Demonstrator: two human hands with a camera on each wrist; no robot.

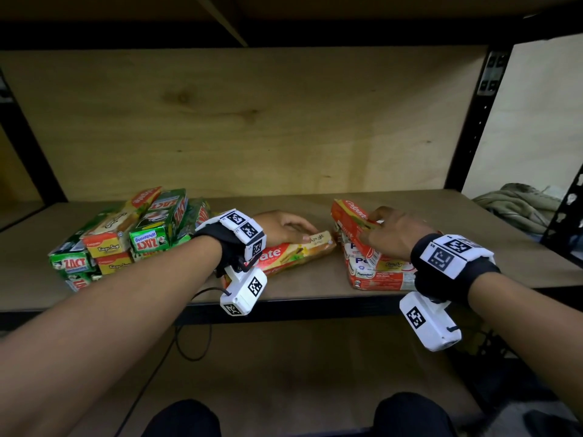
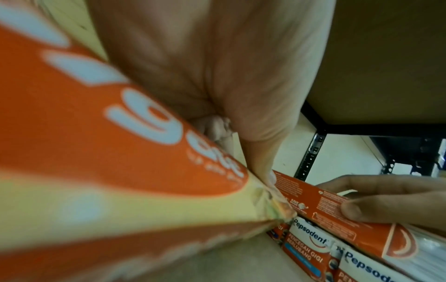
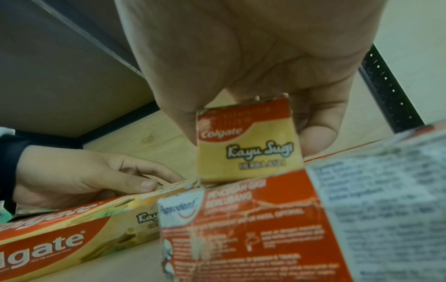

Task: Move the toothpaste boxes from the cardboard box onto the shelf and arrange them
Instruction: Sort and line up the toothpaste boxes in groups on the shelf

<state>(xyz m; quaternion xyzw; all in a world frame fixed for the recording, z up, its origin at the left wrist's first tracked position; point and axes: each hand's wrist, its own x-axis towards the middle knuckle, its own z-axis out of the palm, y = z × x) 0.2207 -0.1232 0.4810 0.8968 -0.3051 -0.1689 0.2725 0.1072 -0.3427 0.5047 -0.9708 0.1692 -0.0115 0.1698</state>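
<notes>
Two hands (image 1: 284, 227) (image 1: 392, 233), one Colgate box (image 1: 296, 252) (image 1: 355, 227) each.

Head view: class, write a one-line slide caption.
Left hand holds a Colgate box lying on the shelf; right hand grips another Colgate box atop Pepsodent boxes.

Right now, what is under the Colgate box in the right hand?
The orange and yellow cardboard Colgate box, pinched by the right hand, lies tilted on red and white Pepsodent boxes on the wooden shelf. How many are stacked there is hidden.
</notes>
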